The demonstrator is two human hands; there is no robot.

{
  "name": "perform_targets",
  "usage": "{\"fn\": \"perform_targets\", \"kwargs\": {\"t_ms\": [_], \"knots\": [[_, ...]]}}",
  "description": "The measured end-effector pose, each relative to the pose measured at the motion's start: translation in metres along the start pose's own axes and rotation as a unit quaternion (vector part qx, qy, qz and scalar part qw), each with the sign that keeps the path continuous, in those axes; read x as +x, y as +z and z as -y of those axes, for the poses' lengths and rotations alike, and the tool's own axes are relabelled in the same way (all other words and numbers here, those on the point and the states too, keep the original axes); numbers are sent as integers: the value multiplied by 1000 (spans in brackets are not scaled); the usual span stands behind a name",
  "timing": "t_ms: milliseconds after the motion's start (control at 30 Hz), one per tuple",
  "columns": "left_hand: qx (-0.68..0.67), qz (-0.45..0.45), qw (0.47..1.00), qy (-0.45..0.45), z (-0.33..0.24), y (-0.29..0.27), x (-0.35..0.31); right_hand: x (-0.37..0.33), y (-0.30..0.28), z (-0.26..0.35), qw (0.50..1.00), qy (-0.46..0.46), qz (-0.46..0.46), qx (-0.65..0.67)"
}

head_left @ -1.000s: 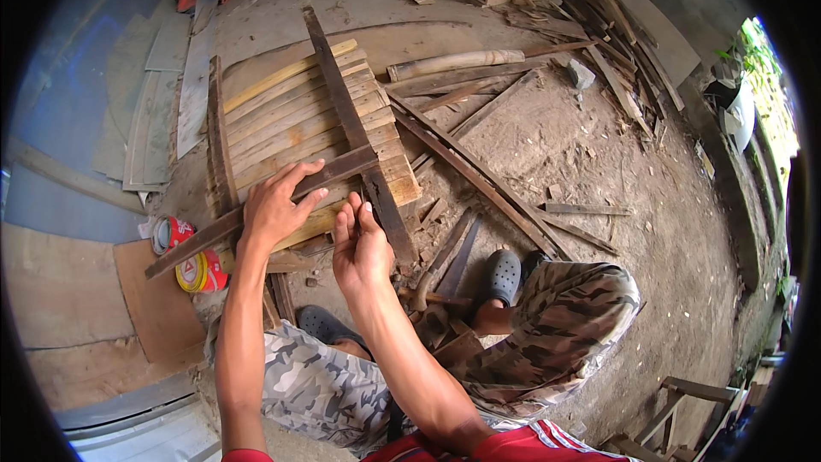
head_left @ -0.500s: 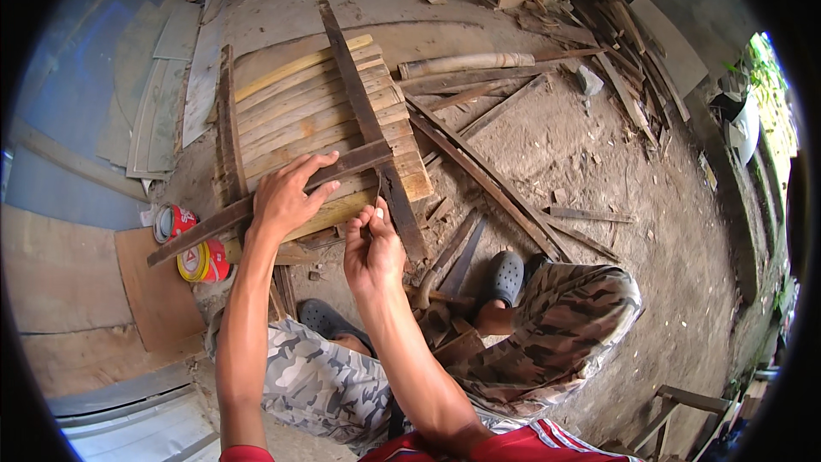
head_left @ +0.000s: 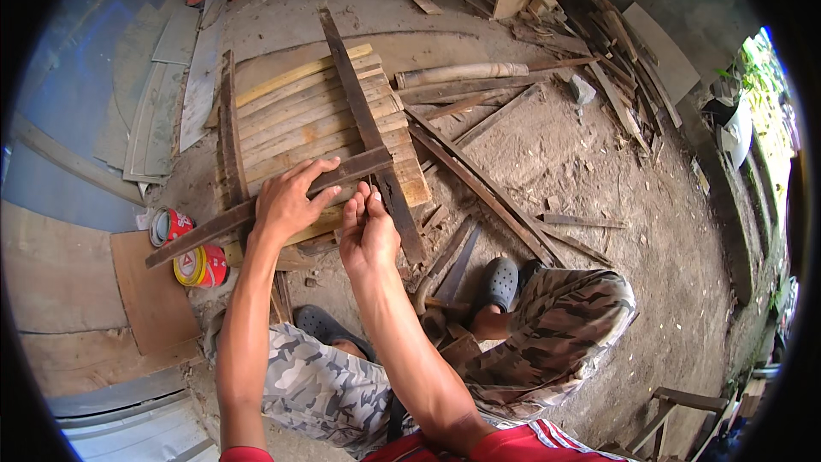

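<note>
A dark wooden strip lies across two long dark rails, the left rail and the right rail. My left hand is draped over this strip, fingers across its top and thumb on the near side, holding it. Just below the strip's right end, by the right rail, my right hand is closed in a pinch, palm turned up. At its fingertips is a thin dark nail-like piece, mostly hidden. Pale wooden slats lie side by side beneath the rails.
Two paint cans stand left of the strip. A hammer and a saw lie by my feet in grey clogs. Long boards and scrap wood cover ground to the right. A wooden frame stands at lower right.
My right hand has moved slightly up and left, bringing its fingertips closer to the strip's underside. My left hand stays on the strip. The view has shifted a little.
</note>
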State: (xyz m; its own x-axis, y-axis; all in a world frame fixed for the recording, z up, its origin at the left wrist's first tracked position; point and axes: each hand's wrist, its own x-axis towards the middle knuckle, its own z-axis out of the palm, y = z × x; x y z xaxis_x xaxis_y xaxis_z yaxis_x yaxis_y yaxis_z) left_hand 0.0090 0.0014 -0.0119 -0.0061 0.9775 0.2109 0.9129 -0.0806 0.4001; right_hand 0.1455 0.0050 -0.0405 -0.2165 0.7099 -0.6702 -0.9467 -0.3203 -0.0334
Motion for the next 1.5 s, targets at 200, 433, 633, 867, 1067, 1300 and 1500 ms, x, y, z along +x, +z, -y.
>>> {"fn": "perform_targets", "kwargs": {"t_ms": [200,433,633,867,1067,1300,1500], "knots": [[-7,-14,1000,14,0,1,0,15,2,2,994,51,-17,97],[3,-3,1000,2,-3,-1,-2,11,-9,6,989,68,-4,133],[-3,-6,1000,9,-1,0,0,22,2,4,984,64,-36,160],[-12,-10,1000,21,-1,0,0,2,-36,1,987,14,29,158],[25,-30,999,26,-4,-8,2,-34,-96,17,992,5,-5,-126],[82,-34,995,51,12,-13,15,-19,-200,70,956,23,-37,-292],[102,-39,994,5,15,-5,20,24,-271,89,922,51,-107,-368]]}}
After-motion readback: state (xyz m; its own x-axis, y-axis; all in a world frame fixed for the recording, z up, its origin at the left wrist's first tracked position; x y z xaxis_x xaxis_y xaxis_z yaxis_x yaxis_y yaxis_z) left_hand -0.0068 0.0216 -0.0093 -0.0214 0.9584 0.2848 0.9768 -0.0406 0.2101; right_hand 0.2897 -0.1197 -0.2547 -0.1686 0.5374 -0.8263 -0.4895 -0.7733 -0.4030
